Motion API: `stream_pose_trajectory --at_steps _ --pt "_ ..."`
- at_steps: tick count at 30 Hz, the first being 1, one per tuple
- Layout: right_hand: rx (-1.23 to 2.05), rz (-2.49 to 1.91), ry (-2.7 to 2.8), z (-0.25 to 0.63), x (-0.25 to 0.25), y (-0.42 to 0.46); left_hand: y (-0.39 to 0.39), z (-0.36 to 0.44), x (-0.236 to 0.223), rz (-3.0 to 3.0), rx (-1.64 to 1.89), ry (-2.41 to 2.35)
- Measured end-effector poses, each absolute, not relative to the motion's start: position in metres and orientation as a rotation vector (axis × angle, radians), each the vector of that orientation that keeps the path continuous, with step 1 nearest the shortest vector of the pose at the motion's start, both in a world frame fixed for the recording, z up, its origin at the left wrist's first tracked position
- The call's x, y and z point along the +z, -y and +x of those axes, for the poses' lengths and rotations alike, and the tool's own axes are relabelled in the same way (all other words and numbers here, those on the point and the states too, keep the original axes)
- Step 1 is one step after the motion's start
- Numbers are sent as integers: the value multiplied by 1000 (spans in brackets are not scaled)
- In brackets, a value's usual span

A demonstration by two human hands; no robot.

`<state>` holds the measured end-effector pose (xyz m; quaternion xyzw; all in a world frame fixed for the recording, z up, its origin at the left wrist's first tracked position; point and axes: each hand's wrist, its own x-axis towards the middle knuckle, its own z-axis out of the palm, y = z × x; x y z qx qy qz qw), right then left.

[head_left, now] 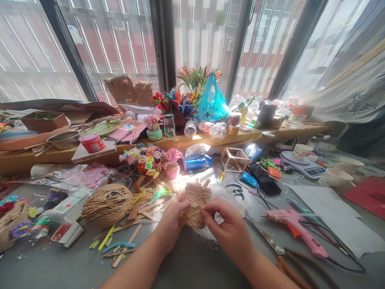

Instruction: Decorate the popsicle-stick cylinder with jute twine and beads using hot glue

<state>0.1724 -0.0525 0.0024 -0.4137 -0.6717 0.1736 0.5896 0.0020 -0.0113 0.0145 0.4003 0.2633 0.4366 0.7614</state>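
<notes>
A twine-wrapped cardboard piece [197, 204] is gripped along its left edge by the left hand [171, 218], while its front is pinched by the right fingertips [205, 209]. To the left, coarse jute twine [106, 204] is coiled beside flat wooden sticks [150, 206].

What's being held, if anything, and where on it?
A twine-trimmed cardboard piece: left hand grips its left edge, right hand's fingertips its right side.

Bare hands [171, 220] [227, 228], slim wrists and bare, rounded forearms [140, 259]
</notes>
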Motion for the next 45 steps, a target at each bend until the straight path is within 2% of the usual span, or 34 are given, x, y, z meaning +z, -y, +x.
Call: stream_pose_trajectory --at_steps 9,22,37,45 --pt "338 -1061 1547 176 1 54 12 1 14 896 953 -583" --pt "171 -934 1743 179 -2 51 11 1 15 831 964 -552" --pt "320 -934 1673 178 0 56 11 -2 12 863 922 -499" --pt "297 -997 1552 181 -4 53 8 -3 8 814 958 -525"
